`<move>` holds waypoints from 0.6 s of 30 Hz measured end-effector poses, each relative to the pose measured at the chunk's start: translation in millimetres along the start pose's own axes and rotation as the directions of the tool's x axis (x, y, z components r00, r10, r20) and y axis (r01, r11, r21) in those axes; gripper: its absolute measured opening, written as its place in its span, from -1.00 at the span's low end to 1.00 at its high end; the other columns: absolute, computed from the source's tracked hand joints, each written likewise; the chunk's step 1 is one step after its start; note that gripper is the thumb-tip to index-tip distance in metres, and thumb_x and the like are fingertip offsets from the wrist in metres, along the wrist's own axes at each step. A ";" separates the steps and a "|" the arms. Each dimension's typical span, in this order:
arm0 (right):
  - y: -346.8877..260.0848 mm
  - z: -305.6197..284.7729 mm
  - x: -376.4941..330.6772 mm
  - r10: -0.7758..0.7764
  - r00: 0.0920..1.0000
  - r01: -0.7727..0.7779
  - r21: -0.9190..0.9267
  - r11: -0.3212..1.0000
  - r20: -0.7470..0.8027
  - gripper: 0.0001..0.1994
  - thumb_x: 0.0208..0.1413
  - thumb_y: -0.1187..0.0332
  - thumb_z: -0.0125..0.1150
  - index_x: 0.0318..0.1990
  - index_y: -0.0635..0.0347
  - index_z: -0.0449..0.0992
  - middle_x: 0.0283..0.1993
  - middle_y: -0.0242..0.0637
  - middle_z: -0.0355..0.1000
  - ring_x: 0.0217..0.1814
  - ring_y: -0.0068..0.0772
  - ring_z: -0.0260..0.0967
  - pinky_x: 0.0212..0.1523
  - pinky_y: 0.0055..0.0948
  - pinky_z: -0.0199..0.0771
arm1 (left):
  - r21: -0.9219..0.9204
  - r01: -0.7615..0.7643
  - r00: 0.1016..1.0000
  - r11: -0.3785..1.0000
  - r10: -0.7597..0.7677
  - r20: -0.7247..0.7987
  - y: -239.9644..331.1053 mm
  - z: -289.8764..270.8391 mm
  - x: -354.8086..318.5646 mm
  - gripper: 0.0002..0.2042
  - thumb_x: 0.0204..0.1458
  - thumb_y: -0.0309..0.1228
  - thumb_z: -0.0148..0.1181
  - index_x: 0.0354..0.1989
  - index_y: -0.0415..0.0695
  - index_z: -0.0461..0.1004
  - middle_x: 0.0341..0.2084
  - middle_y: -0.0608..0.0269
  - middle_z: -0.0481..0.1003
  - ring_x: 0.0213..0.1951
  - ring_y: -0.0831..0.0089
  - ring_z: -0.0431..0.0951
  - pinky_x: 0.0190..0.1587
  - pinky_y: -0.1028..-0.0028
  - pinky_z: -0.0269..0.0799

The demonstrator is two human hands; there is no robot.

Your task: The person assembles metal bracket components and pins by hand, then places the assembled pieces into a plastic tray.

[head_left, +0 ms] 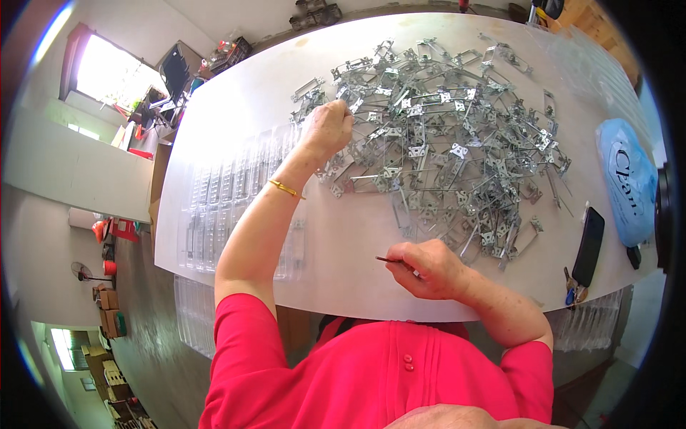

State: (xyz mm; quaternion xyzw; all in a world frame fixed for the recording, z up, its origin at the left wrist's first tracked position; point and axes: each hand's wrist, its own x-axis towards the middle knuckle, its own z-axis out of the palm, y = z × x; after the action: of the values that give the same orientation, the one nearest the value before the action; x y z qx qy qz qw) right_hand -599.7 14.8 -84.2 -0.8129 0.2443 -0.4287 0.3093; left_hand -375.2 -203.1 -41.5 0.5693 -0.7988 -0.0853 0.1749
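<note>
A large heap of silvery metal brackets with thin rods [429, 129] is spread over the white table [343, 250]. My left hand [327, 130] is at the heap's left edge, its fingers curled closed against the metal parts. Whatever lies between those fingertips is hidden by the hand. Close to the table's near edge, my right hand [429, 270] is closed around a thin dark tool [386, 259], whose tip sticks out to the left. Beneath and beside my left forearm lie clear plastic trays with long slots [221, 193], some with metal parts in them.
At the right are a black phone [589, 247], small pliers-like tools [574, 289] and a blue plastic package [627, 182]. Clear plastic sheeting [593, 64] covers the far right corner. More clear trays [193, 314] hang below the table's left front edge.
</note>
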 end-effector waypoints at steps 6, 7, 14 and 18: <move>1.0 -2.5 -2.8 0.086 0.995 -0.082 0.065 0.994 -0.046 -0.80 0.11 0.51 0.29 -0.15 0.16 0.41 -0.48 -0.26 0.46 -0.53 -0.18 0.48 -0.54 -0.31 0.45 | -0.517 0.034 0.999 0.856 -0.038 0.003 62.9 -45.4 -11.1 -0.86 0.22 -0.43 0.20 -0.28 -0.28 0.55 -0.49 0.36 0.54 -0.41 0.63 0.49 -0.30 0.58 0.44; 2.3 -3.4 -2.7 0.081 0.996 -0.079 0.060 0.995 -0.044 -0.80 0.11 0.51 0.29 -0.15 0.16 0.41 -0.48 -0.26 0.46 -0.53 -0.18 0.48 -0.54 -0.31 0.45 | -0.653 0.036 0.999 0.757 -0.047 0.000 70.3 -47.3 -15.7 -0.85 0.23 -0.42 0.20 -0.26 -0.28 0.54 -0.49 0.35 0.54 -0.40 0.63 0.49 -0.28 0.58 0.45; 2.5 -15.4 0.7 0.091 0.940 -0.045 0.145 0.988 -0.329 -0.84 0.18 0.63 0.18 -0.12 0.32 0.37 -0.39 -0.24 0.50 -0.48 -0.42 0.54 -0.48 -0.50 0.48 | -0.962 0.075 0.984 0.262 -0.176 0.029 89.0 -7.9 -49.7 -0.89 0.31 -0.42 0.11 -0.17 -0.21 0.45 -0.19 0.16 0.57 -0.17 0.45 0.63 -0.18 0.46 0.59; 0.9 -22.9 0.2 0.217 0.883 -0.145 0.198 0.969 -0.416 -0.86 0.20 0.61 0.19 -0.13 0.32 0.39 -0.23 -0.17 0.49 -0.45 -0.54 0.44 -0.44 -0.55 0.43 | -0.984 0.112 0.950 -0.135 -0.276 0.146 81.9 21.7 -66.3 -0.93 0.33 -0.47 0.04 -0.13 -0.19 0.39 -0.08 0.09 0.54 -0.11 0.32 0.62 -0.15 0.40 0.57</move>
State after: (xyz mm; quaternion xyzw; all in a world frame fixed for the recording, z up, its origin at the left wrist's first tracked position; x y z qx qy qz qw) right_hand -619.2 7.3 -74.6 -0.6427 0.3468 -0.5864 0.3505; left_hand -436.1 -114.6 -46.2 0.3666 -0.3665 -0.6404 0.5668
